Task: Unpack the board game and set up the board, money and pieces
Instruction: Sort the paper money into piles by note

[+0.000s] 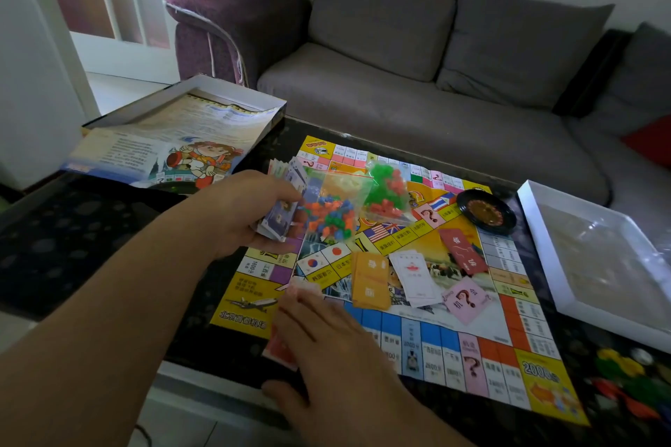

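- Board (428,305): unfolded flat on the dark table (72,250), corners square to the sitter, apparently so every space reads from this side.
- Left hand (239,214): fingers curled round a stack of paper money (279,207), raised over the board's near-left part; likely gathered for sorting.
- Right hand (337,341): palm down, fingers straight and slightly apart, resting on reddish notes (279,348) at the board's near edge, seemingly to pin them flat.
- Two clear bags of plastic pieces (330,218), unopened as far as can be told, lying mid-board just beside the money.
- Card decks, laid loose at the centre awaiting placement: orange (370,279), white (414,276), dark red (463,250), pink (466,298).
- Roulette spinner (486,210): on the board's far-right edge.
- Box lid (170,141) with the rule sheet, left; white tray (544,250), right; both set aside to free the playing area.
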Available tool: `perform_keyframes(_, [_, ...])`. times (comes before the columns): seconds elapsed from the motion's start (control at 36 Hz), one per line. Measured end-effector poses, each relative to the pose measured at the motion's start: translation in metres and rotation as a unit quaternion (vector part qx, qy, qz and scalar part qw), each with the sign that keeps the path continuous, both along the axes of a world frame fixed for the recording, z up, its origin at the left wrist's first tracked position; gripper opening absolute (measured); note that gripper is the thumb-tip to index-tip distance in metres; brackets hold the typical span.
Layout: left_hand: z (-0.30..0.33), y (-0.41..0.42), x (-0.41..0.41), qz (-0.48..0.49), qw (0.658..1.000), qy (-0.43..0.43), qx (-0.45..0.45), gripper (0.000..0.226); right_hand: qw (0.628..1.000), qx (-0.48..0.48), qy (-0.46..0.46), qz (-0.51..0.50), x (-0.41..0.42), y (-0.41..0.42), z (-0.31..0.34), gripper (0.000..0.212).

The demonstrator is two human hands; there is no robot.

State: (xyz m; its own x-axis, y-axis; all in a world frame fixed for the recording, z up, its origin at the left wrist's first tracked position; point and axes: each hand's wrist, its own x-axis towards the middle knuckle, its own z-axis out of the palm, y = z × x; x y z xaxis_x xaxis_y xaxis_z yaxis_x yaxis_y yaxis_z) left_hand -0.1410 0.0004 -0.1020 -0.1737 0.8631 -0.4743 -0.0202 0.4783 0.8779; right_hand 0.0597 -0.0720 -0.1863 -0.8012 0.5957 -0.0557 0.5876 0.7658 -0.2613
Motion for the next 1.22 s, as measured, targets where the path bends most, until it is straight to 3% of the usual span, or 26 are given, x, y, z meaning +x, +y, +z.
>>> perform_keyframes(0.14, [0.001,-0.002,0.005,-0.013,1.0,0.003,0.005,0.015,0.996,0.038,-0.074,0.012,0.012,-0.011,-0.019,0.077])
perform_keyframes(0.25, [0.0,-0.003,0.009,-0.024,1.0,0.001,0.005,0.018,0.997,0.052,-0.042,0.036,0.019,-0.016,-0.028,0.074])
perform_keyframes(0.42, [-0.003,-0.002,0.013,-0.029,1.0,0.005,0.007,0.015,0.998,0.049,0.028,-0.008,0.022,-0.022,-0.025,0.069])
perform_keyframes(0.58, [-0.005,0.002,0.013,-0.03,0.999,0.012,0.012,0.017,0.997,-0.009,0.07,-0.035,0.011,-0.004,-0.01,0.088])
perform_keyframes(0.81, [-0.002,0.005,0.01,-0.026,1.0,0.011,0.015,0.018,1.0,-0.018,-0.009,0.001,0.009,-0.001,-0.013,0.089])
perform_keyframes(1.0, [0.0,0.003,0.012,-0.031,0.999,0.009,0.017,0.02,0.992,0.094,-0.08,0.003,0.015,-0.018,-0.043,0.113])
perform_keyframes(1.06, [0.0,0.001,0.014,-0.035,0.999,0.009,0.017,0.019,0.992,0.107,-0.064,0.02,0.017,-0.024,-0.04,0.096])
perform_keyframes(1.14, [0.0,-0.001,0.015,-0.038,0.999,0.007,0.015,0.02,0.986,0.161,0.004,0.041,0.02,-0.027,-0.039,0.05])
perform_keyframes(1.22, [0.0,-0.001,0.017,-0.039,0.999,0.01,0.012,0.02,0.988,0.136,0.059,0.031,0.028,-0.023,-0.026,0.04])
